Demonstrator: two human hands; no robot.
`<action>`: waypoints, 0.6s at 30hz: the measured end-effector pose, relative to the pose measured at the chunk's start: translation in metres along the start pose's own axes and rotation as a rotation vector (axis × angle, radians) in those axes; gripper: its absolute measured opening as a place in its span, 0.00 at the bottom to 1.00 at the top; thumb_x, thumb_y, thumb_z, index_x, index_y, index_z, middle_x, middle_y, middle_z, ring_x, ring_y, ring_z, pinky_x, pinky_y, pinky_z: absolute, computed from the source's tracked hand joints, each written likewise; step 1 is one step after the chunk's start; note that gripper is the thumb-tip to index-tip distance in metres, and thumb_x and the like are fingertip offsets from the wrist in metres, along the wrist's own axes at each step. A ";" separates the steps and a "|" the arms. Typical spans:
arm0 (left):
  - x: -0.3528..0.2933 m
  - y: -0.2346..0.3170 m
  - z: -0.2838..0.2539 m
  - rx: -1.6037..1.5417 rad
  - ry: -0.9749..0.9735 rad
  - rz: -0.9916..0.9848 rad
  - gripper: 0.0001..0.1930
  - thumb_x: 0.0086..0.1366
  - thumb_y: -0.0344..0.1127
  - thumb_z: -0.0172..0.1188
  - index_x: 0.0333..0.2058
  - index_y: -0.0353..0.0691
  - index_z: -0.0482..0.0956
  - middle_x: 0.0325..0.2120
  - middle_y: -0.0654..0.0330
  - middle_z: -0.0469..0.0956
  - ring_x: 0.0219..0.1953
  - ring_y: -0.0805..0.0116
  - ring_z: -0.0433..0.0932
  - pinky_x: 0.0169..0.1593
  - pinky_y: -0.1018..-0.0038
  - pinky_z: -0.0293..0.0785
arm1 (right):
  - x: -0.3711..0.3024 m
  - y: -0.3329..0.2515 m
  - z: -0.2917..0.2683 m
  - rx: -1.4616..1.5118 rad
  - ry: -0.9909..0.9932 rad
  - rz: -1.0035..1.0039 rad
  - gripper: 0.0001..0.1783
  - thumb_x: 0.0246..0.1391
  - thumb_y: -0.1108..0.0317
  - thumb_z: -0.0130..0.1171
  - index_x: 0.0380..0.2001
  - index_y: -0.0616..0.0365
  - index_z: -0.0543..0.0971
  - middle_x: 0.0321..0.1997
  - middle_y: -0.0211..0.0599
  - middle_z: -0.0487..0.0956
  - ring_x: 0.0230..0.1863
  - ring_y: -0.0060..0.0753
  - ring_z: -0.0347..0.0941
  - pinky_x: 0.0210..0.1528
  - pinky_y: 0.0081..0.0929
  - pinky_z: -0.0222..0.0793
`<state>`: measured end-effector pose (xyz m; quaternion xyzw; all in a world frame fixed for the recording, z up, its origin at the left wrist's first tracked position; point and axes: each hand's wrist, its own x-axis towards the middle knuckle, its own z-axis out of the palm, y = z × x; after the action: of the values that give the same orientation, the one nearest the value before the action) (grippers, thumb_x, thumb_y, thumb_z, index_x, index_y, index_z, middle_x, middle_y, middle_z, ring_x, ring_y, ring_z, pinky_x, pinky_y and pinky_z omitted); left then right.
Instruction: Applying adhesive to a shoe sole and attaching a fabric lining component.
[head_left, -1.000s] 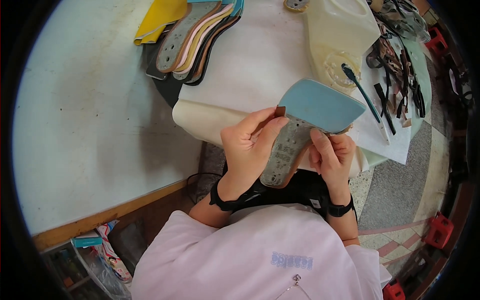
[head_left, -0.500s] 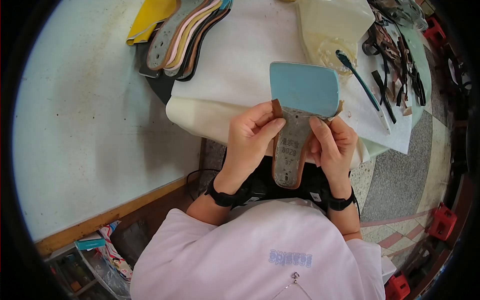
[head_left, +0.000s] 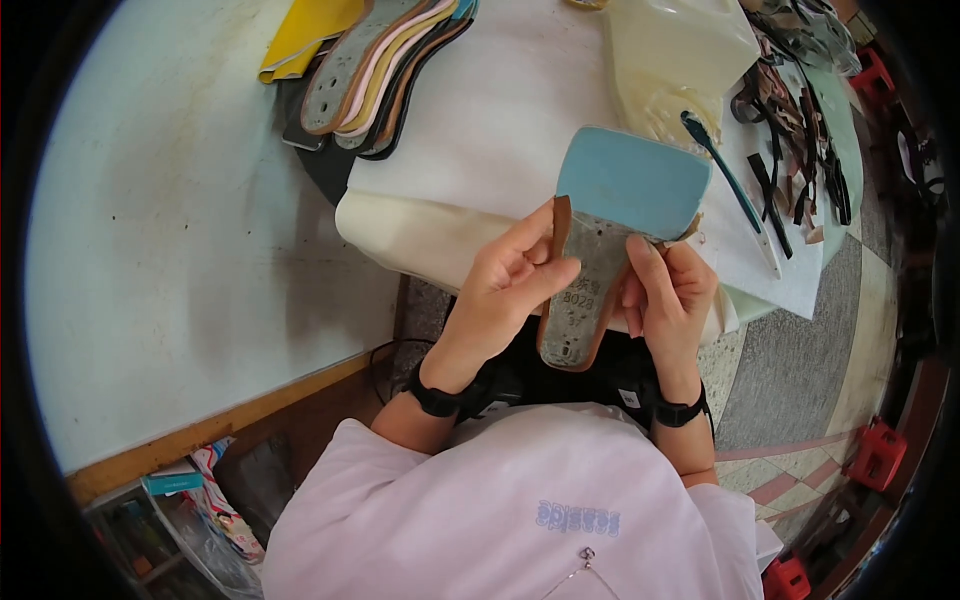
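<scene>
Over the near table edge I hold a shoe insole (head_left: 590, 290), its narrow end toward me. Most of its underside is grey board with brown edging. At the far, wider end is a smooth light-blue panel (head_left: 635, 182). My left hand (head_left: 503, 290) pinches the brown edging flap (head_left: 561, 222), which stands up at the insole's left side. With thumb and bent fingers, my right hand (head_left: 668, 285) grips the right edge near where blue meets grey. A small ragged piece of edging (head_left: 692, 228) sticks out beyond those fingers.
A stack of insoles (head_left: 380, 85) lies at the far left beside a yellow sheet (head_left: 310, 35). Far right are a cut-open translucent plastic container (head_left: 685, 60) with yellowish residue, a blue-and-white brush (head_left: 735, 185) and dark strip scraps (head_left: 805, 150). A pale wall-like panel (head_left: 200, 220) borders the left.
The insole has tilted clockwise, its blue end swinging right. My left hand has shifted slightly right, still pinching the edging flap; my right hand keeps its grip.
</scene>
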<state>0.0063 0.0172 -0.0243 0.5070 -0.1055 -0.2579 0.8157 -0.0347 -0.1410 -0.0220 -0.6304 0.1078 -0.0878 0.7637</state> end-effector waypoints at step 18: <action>0.019 -0.002 -0.003 0.486 0.335 0.335 0.12 0.62 0.34 0.57 0.22 0.32 0.75 0.12 0.72 0.65 0.18 0.85 0.59 0.20 0.83 0.54 | 0.006 -0.003 -0.002 0.035 -0.168 0.121 0.13 0.59 0.64 0.50 0.28 0.64 0.73 0.12 0.29 0.70 0.08 0.15 0.61 0.09 0.13 0.52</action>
<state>0.0231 0.0085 -0.0292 0.6977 -0.1101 -0.0006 0.7079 -0.0293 -0.1450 -0.0202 -0.6147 0.0799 0.0099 0.7847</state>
